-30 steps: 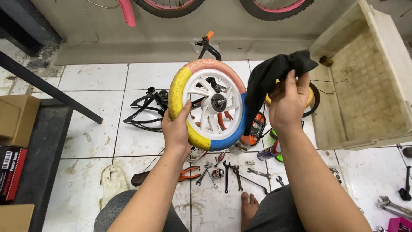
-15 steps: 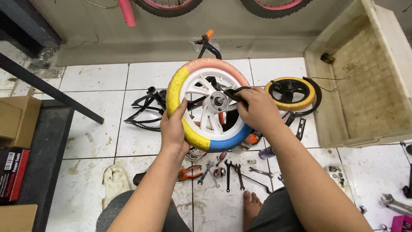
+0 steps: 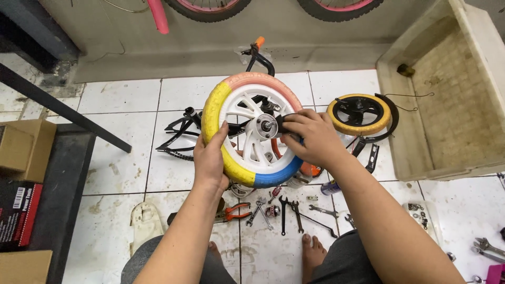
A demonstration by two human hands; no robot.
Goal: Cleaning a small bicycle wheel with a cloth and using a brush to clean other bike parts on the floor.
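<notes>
We look down from head height at a small white plastic spoked wheel with a tyre in pink, yellow and blue segments (image 3: 238, 164), held upright at the centre of the frame above a white tiled floor (image 3: 121, 168). Our left hand (image 3: 209, 158) wraps the yellow lower-left part of the tyre, thumb on the near face and fingers curled round behind, gripping it firmly. Our right hand (image 3: 311, 138) comes in from the right and closes over a dark cloth (image 3: 282, 123) pressed just beside the metal hub and axle (image 3: 264, 125) in the wheel's middle; the fingers are bent shut around the cloth. So the wheel sits between both hands, its rim in the left grip, its hub at the right fingertips.

To the right of the wheel, a smaller black wheel with a yellow tyre (image 3: 361, 113) lies flat on the tiles. Below the held wheel, spanners and orange-handled pliers (image 3: 235, 211) are scattered near our bare feet.

At the left edge, plain brown cardboard boxes (image 3: 23, 147) sit on a dark shelf, and under them a black and red printed carton (image 3: 18, 213) bears a white barcode label. At upper right stands a large, stained, cream rectangular tub (image 3: 447, 94).
</notes>
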